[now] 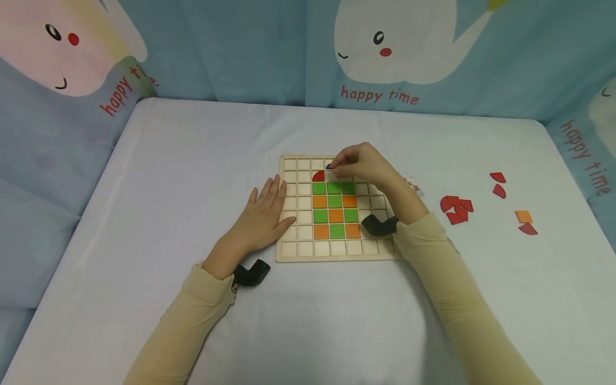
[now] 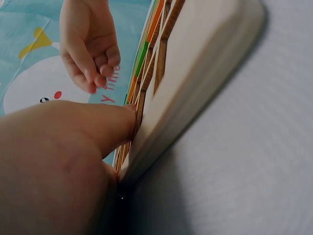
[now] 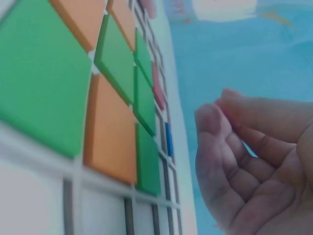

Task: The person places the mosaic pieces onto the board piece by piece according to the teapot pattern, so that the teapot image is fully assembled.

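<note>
Grid board point(image 1: 337, 259) near mid-counter point(image 1: 231, 139), left hand point(image 1: 262, 219) at its left edge, right hand point(image 1: 363, 160) over its far part.

Green tiles point(image 1: 334, 201) and orange tiles point(image 1: 336, 215) make a block on the grid; a red piece point(image 1: 318, 176) and a blue piece point(image 1: 329, 166) lie nearer the board's far edge. Loose red pieces point(image 1: 461, 214) between board and counter's right edge. Left hand spread flat, thumb on the board. Right hand narrow, thumb and fingertips together; cannot tell if anything sits between. Judgement: good placing here wants the left hand bracing the board, the right squaring any piece to its cell, lowering level, then parting gently so neighbours stay unflicked.
</note>
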Demonstrator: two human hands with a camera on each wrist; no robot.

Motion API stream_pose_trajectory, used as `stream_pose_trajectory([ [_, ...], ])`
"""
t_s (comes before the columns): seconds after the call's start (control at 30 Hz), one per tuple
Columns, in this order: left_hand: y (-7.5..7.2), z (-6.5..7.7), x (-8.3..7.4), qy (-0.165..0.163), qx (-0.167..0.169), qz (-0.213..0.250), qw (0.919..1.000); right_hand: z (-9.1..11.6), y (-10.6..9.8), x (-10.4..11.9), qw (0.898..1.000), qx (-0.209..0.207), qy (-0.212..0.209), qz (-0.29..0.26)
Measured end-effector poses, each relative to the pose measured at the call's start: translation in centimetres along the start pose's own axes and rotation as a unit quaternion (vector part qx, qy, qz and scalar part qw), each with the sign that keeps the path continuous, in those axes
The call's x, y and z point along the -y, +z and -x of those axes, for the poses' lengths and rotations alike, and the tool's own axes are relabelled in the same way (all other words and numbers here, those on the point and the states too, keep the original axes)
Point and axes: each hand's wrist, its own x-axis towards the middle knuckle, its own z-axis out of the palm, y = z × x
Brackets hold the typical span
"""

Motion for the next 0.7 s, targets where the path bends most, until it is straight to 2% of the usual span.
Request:
stream_pose_trajectory([
  [0.2,0.0,-0.1,0.0,-0.001,0.003,0.001,1.0,2.0,-1.4,-0.7,0.998,-0.011,0.018,-0.055],
  [0.47,0.1,0.0,0.1,-0.003,0.004,0.003,1.0,4.9,-3.4,-1.7,0.998,-0.032,0.034,-0.037],
  [0.7,0.2,-0.1,0.1,-0.001,-0.001,0.001,1.0,7.4,-5.5,-3.3,0.996,-0.058,0.035,-0.06],
])
